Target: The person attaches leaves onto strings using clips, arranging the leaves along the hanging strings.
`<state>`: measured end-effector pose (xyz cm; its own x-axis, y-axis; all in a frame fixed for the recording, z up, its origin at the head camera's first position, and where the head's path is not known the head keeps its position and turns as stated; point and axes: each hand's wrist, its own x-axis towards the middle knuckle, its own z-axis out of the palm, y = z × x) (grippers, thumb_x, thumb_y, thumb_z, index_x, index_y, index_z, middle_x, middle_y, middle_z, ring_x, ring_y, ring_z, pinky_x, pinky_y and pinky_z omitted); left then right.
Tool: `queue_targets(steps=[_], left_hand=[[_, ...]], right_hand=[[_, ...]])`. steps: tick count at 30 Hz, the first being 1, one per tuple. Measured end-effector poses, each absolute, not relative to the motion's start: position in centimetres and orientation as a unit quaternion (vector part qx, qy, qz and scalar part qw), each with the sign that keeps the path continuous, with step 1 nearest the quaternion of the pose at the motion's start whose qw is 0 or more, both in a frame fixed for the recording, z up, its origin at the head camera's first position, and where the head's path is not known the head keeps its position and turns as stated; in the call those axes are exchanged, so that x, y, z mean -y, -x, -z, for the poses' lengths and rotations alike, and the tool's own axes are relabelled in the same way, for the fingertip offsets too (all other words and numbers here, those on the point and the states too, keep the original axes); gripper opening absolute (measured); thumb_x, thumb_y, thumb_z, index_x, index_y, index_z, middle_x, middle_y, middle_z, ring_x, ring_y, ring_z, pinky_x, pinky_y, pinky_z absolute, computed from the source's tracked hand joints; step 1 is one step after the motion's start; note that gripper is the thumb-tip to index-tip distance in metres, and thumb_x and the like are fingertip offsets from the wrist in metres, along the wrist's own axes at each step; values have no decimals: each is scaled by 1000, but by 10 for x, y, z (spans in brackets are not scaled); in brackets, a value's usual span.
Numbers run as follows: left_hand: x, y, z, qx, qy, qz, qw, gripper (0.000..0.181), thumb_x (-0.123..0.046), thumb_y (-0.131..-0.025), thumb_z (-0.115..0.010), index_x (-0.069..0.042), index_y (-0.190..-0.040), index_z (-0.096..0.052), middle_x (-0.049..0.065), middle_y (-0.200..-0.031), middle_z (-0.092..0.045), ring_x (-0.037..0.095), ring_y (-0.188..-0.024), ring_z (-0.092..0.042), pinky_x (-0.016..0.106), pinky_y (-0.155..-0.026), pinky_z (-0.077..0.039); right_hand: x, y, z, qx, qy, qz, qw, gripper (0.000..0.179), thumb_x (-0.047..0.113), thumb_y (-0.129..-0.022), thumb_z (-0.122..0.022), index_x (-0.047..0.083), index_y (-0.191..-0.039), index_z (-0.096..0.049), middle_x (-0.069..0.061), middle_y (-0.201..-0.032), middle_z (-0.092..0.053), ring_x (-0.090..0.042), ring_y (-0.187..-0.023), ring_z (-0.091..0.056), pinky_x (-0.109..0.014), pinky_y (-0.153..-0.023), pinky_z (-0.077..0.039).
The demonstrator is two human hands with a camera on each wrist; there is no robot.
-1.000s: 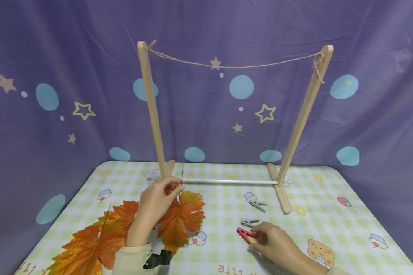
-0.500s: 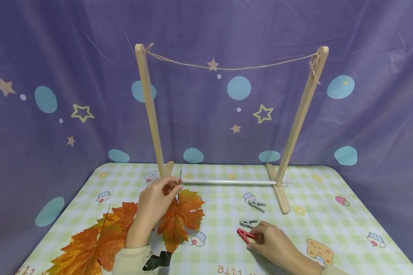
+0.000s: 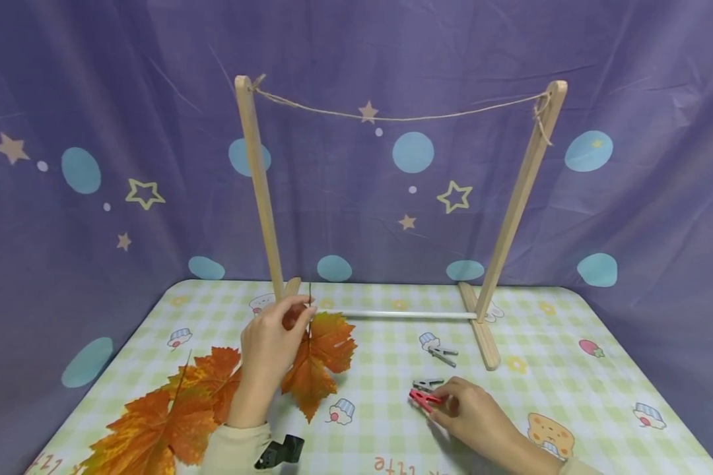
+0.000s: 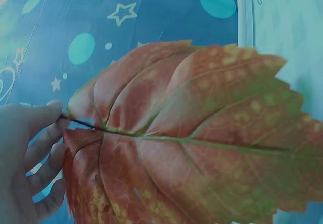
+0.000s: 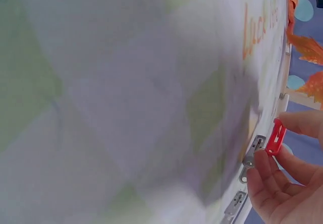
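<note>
My left hand [image 3: 269,343] pinches the dark stem of an orange and green artificial maple leaf [image 3: 316,366] between thumb and finger. The leaf hangs tip down over the table and fills much of the left wrist view, where its veined blade [image 4: 212,128] shows. Front right, my right hand [image 3: 475,412] pinches a red clothespin [image 3: 423,400] by one end; in the right wrist view the fingers [image 5: 298,123] are on it. Right behind it lies a grey clothespin [image 3: 428,383], and another grey clothespin [image 3: 443,355] lies farther back.
Two more autumn leaves [image 3: 160,429] overlap at the front left. Behind stands a wooden frame [image 3: 519,204] with a sagging twine line [image 3: 410,119] between its posts and a white rod [image 3: 410,315] low down. A checked cloth [image 3: 570,369] covers the table before a purple curtain [image 3: 344,39].
My left hand has risen slightly, lifting the leaf up and away from me. The red clothespin has turned a little in my right hand, which stays in nearly the same spot.
</note>
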<state>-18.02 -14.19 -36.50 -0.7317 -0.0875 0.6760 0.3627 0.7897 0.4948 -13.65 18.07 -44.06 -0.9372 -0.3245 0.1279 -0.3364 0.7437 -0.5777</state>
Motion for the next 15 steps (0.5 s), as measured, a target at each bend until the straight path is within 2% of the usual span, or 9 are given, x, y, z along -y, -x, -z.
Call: queue_targets(steps=[9, 15], left_hand=[[136, 180, 360, 872, 73, 302, 378, 19, -27, -88, -78, -19, -105, -77, -4, -77, -68, 13, -61, -56, 32, -55, -42], [147, 185, 346, 873, 83, 265, 402, 19, -26, -86, -79, -17, -103, -77, -2, -76, -69, 16, -60, -57, 33, -51, -42]], right_hand=[[-184, 138, 426, 934, -153, -323, 7, 27, 16, -81, -81, 10, -106, -73, 8, -78, -57, -4, -58, -46, -24, -48, -41], [-178, 141, 419, 932, -153, -327, 26, 25, 14, -83, -79, 13, -106, -72, 5, -89, -61, -3, -61, -47, -24, -47, -41]])
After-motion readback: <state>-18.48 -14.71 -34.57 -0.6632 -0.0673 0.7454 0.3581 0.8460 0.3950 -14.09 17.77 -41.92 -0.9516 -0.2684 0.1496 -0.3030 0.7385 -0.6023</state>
